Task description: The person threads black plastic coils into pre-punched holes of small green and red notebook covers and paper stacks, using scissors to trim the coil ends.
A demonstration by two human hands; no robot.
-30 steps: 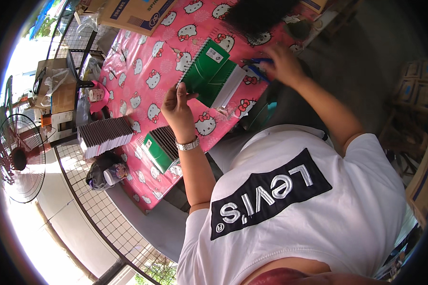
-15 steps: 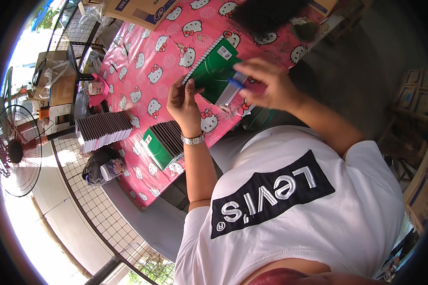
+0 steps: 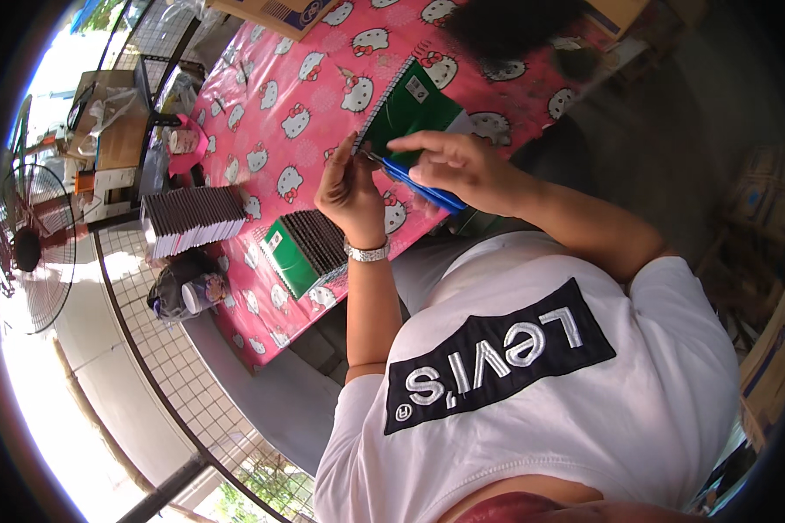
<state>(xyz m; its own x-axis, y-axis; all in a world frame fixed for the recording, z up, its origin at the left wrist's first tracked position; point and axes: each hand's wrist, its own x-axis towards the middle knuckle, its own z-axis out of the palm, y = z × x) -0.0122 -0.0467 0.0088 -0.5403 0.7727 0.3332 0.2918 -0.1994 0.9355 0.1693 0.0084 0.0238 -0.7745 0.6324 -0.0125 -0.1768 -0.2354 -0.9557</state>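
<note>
A green-covered spiral notebook lies on the table with its white coil along the left edge. My left hand is closed, fingers pinched at the near end of that coil; the small bit between the fingertips is partly hidden. In my right hand is a pair of blue-handled pliers. Their metal tip reaches the coil end beside my left fingers, while my right index finger stretches out over the notebook cover. Left of my left wrist stands a stack of green spiral notebooks.
Another row of notebooks sits at the table's left edge, by a dark bag. A pink patterned cloth covers the table. Cardboard boxes stand at the far side, and a fan is at far left.
My right hand has swung the pliers down and left, to the near end of the coil. My left hand has shifted slightly right, its fingers now pinched at the coil end.
</note>
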